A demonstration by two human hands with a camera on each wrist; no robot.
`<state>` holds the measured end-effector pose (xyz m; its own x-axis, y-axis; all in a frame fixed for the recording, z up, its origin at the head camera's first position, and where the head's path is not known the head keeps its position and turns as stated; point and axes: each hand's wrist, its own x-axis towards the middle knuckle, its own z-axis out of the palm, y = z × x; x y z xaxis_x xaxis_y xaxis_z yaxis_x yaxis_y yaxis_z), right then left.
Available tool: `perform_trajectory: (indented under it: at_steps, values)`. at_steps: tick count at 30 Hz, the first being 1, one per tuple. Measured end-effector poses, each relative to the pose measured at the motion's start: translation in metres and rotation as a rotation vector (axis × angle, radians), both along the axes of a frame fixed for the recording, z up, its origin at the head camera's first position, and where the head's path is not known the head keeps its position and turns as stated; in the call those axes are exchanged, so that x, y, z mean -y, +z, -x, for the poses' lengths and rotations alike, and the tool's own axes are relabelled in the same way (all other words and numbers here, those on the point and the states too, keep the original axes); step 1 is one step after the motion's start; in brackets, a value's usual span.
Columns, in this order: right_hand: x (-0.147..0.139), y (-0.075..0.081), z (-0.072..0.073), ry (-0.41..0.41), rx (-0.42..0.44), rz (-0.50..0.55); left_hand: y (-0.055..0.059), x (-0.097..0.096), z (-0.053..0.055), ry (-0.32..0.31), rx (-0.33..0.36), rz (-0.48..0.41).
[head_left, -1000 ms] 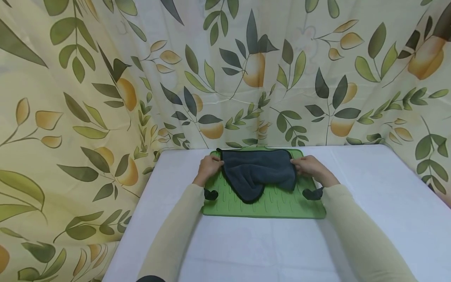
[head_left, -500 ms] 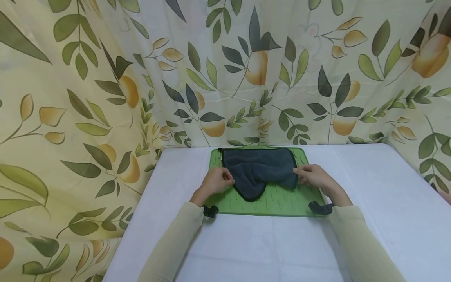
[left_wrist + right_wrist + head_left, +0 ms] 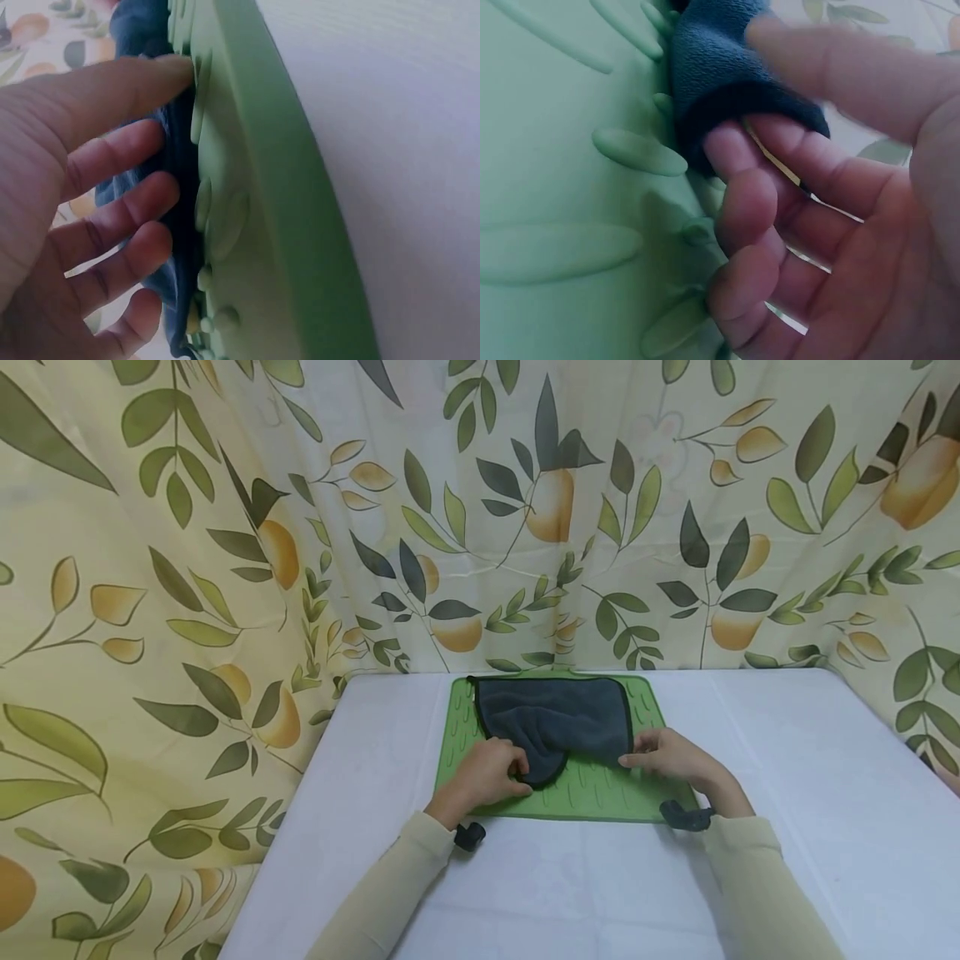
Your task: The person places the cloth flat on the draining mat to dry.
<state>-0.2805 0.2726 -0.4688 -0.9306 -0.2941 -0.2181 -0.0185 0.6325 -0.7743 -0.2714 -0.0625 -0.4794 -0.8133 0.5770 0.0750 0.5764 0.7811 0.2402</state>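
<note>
A dark grey-blue cleaning cloth (image 3: 555, 706) with a black hem lies rumpled on a green ridged mat (image 3: 600, 802). My left hand (image 3: 487, 772) is at the cloth's lower-left rounded corner. In the left wrist view its thumb reaches the mat beside the hem, apart from the loosely bent fingers (image 3: 146, 199) near the cloth. At the cloth's lower-right corner, my right hand (image 3: 678, 758) holds the edge. The right wrist view shows two fingertips tucked under the hem and the thumb above the cloth (image 3: 712, 67).
The mat rests on a white-covered table (image 3: 570, 893), close to its back edge. A leaf-and-fruit patterned curtain (image 3: 480, 527) hangs behind the table and along its left side. Dark straps (image 3: 686, 817) sit at both wrists.
My left hand has moved down the cloth's left edge, from its upper corner to the lower rounded one. The right hand has slid down the right edge to the lower corner.
</note>
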Motion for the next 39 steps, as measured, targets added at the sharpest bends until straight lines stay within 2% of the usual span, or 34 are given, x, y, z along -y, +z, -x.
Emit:
perform_trajectory:
  at_steps: [5,12,21,25,30,34,37,39]
  values:
    - [0.001,-0.001,-0.001,-0.03,-0.048,-0.008,0.002,-0.007,-0.005,0.007,-0.107,0.081]
    - [-0.002,-0.001,0.002,-0.083,-0.079,0.038,0.003,-0.016,-0.01,0.0,-0.197,0.153]
    - [0.001,0.005,0.001,-0.137,-0.083,0.089,-0.001,-0.021,-0.01,-0.003,-0.243,0.21]
    - [0.001,0.009,0.0,-0.158,-0.066,0.103,-0.003,-0.022,-0.008,0.0,-0.258,0.202]
    - [-0.001,0.008,0.002,-0.172,-0.064,0.103,-0.002,-0.019,-0.005,0.005,-0.232,0.155]
    - [-0.004,0.007,0.003,-0.206,-0.08,0.102,0.003,-0.007,0.0,0.009,-0.223,0.12]
    - [-0.006,0.008,0.003,-0.231,-0.091,0.103,0.01,0.008,0.006,0.008,-0.146,0.045]
    - [-0.006,0.009,0.004,-0.245,-0.092,0.101,0.015,0.019,0.01,0.01,-0.048,-0.038]
